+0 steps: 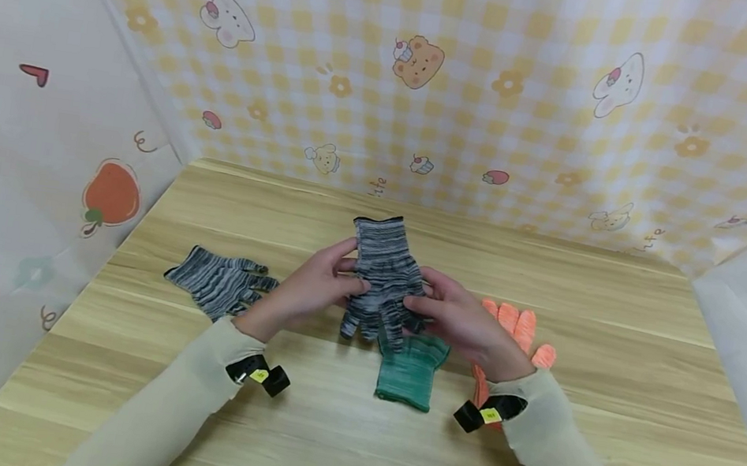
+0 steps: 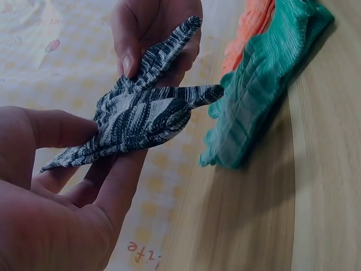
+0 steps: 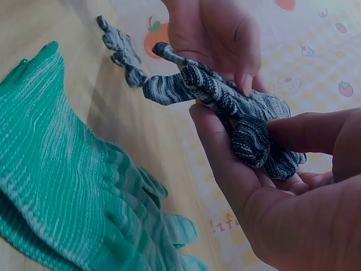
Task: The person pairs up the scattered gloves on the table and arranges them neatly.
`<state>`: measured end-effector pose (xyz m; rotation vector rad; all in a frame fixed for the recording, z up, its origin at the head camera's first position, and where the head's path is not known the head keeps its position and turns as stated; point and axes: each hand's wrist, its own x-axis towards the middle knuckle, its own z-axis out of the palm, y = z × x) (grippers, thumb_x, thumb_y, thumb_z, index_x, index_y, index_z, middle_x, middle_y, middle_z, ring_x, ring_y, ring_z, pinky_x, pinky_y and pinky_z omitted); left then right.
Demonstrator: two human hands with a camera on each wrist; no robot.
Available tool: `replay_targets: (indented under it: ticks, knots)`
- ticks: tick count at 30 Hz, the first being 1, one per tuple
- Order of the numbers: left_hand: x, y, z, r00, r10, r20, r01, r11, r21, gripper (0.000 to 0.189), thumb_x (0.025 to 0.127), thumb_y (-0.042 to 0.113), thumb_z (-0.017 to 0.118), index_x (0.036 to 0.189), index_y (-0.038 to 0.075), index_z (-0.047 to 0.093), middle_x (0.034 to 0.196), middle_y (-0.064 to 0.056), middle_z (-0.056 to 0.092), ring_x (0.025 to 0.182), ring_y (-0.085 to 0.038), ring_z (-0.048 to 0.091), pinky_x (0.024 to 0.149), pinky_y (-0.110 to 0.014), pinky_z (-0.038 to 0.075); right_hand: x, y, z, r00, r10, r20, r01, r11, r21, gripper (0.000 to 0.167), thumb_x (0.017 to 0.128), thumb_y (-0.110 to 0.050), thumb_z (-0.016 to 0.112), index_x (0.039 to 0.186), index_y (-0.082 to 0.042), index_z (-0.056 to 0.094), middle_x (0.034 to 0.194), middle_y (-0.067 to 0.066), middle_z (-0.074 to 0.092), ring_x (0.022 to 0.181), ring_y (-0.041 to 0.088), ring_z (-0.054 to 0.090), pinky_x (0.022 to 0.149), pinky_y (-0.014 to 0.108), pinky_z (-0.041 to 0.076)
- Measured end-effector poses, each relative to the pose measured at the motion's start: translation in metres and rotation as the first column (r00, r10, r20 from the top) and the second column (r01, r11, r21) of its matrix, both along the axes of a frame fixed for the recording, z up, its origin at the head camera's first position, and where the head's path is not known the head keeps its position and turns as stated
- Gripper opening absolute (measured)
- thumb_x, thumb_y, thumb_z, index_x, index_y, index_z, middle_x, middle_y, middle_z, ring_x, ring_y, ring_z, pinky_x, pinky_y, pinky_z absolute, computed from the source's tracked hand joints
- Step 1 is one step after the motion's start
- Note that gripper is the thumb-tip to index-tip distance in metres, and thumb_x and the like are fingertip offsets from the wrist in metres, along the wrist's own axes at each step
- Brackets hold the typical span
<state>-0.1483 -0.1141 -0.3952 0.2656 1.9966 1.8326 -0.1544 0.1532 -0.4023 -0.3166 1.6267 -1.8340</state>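
Observation:
A black-and-white striped knit glove (image 1: 383, 266) is held up between both hands, its cuff toward the back and its fingers hanging toward me. My left hand (image 1: 315, 282) pinches its left side, thumb on top and fingers beneath, as the left wrist view also shows. At the opposite side, my right hand (image 1: 454, 312) pinches the glove near its fingers, thumb above, in the right wrist view too. Below the held glove lies a green glove (image 1: 406, 377), its finger end hidden in the head view. An orange glove (image 1: 507, 323) lies partly under my right forearm.
Another black-and-white striped glove (image 1: 216, 279) lies flat on the wooden table (image 1: 331, 434), left of my left hand. A yellow checked cloth (image 1: 461, 118) with cartoon prints hangs behind the table's back edge. White printed sheeting (image 1: 53, 164) covers the left side.

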Motion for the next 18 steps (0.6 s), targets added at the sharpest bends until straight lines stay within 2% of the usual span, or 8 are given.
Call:
replay_targets:
  ticks: [4,8,11,14,18]
  knots:
    - [-0.001,-0.005,-0.002,1.000,0.012,0.003,-0.011,0.999,-0.031,0.088,0.106,0.005,0.068,0.178,0.012,0.019,0.168,-0.030,0.041,0.139,-0.044,0.060,0.098,-0.048,0.062,-0.001,-0.008,-0.002,1.000,0.001,-0.007,-0.001,1.000,0.005,0.055,0.114,-0.001,0.051,0.166,0.002,0.035,0.135,0.011,0.067,0.113,0.021,0.070,0.093,0.047,0.063]
    - [-0.002,-0.012,-0.005,1.000,0.005,-0.015,-0.005,0.999,-0.041,0.081,0.105,0.004,0.069,0.175,0.010,0.028,0.160,-0.029,0.052,0.131,-0.042,0.066,0.097,-0.049,0.062,-0.002,-0.017,-0.004,1.000,0.010,-0.017,-0.010,1.000,0.002,0.053,0.114,-0.001,0.051,0.165,0.002,0.037,0.137,0.013,0.068,0.114,0.021,0.069,0.092,0.045,0.063]
    - [-0.003,-0.017,-0.008,0.999,-0.006,-0.043,0.005,1.000,-0.029,0.068,0.105,0.000,0.068,0.168,0.005,0.042,0.148,-0.028,0.063,0.121,-0.039,0.071,0.093,-0.047,0.064,-0.003,-0.022,-0.006,1.000,0.015,-0.025,-0.015,1.000,0.024,0.052,0.115,-0.002,0.050,0.165,0.001,0.037,0.140,0.016,0.068,0.114,0.021,0.070,0.093,0.044,0.062]
    - [-0.004,-0.021,-0.011,0.997,-0.004,-0.073,0.000,0.999,-0.054,0.058,0.105,0.000,0.067,0.161,0.000,0.050,0.143,-0.027,0.066,0.117,-0.036,0.072,0.091,-0.043,0.065,-0.003,-0.026,-0.006,0.999,0.014,-0.036,-0.012,0.997,0.071,0.051,0.115,-0.005,0.052,0.164,-0.001,0.040,0.138,0.014,0.070,0.115,0.019,0.068,0.103,0.049,0.057]
    - [-0.004,-0.027,-0.011,0.996,-0.001,-0.090,-0.009,0.994,-0.106,0.050,0.107,0.002,0.066,0.156,-0.002,0.055,0.144,-0.027,0.065,0.121,-0.037,0.071,0.090,-0.043,0.065,-0.006,-0.032,-0.006,0.998,0.015,-0.067,-0.005,0.989,0.145,0.050,0.114,-0.009,0.056,0.163,-0.003,0.043,0.131,0.010,0.070,0.115,0.018,0.064,0.112,0.052,0.048]
